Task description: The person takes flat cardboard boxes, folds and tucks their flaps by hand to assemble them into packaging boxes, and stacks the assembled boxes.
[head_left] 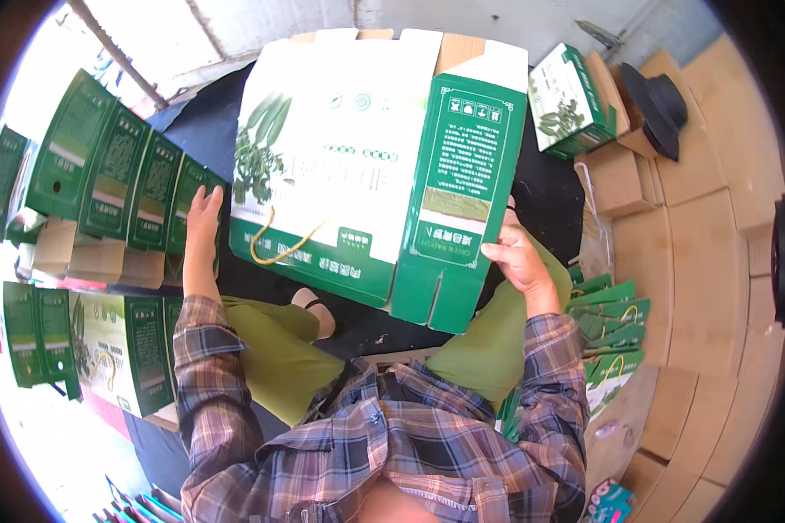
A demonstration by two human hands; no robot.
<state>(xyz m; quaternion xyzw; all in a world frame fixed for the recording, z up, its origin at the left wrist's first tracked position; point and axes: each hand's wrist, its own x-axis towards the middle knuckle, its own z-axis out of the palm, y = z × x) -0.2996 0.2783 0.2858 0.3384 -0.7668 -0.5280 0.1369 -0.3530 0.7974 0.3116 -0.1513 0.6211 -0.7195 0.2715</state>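
A large white and green printed cardboard carton (349,183) lies in front of me, its flaps spread at the far end. It shows a front panel with pictures of green vegetables and a green side panel. A yellow cord handle (279,248) loops from its near part. My right hand (521,259) grips the carton's right edge, thumb on top and fingers underneath. My left hand (202,213) is off the carton to its left, fingers stretched out, beside the green cartons (153,192) standing in a row. Whether it touches them I cannot tell.
More printed cartons (118,349) stand at the left. A finished-looking box (571,100) and a dark hat (654,109) sit at the far right on brown cardboard boxes (706,270). Flattened green cartons (615,322) with yellow cords are stacked by my right knee.
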